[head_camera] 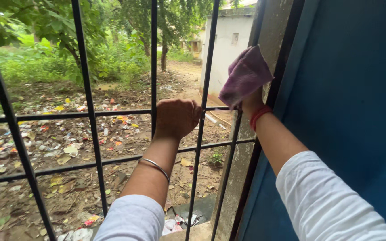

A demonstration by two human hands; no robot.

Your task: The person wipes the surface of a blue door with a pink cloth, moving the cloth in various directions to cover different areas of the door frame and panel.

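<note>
Up close in the head view, the left hand (pixel 177 117) has its grip closed in a fist around a black bar of the grille (pixel 89 114), at a crossing. The right hand (pixel 249 103) is mostly hidden under a purple cloth (pixel 245 76), gripping it against the grille's right edge beside the blue shutter (pixel 349 98).

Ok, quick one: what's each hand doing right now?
Left hand: closed in a grip on the black window bar.
Right hand: closed, holding the purple cloth against the grille.
</note>
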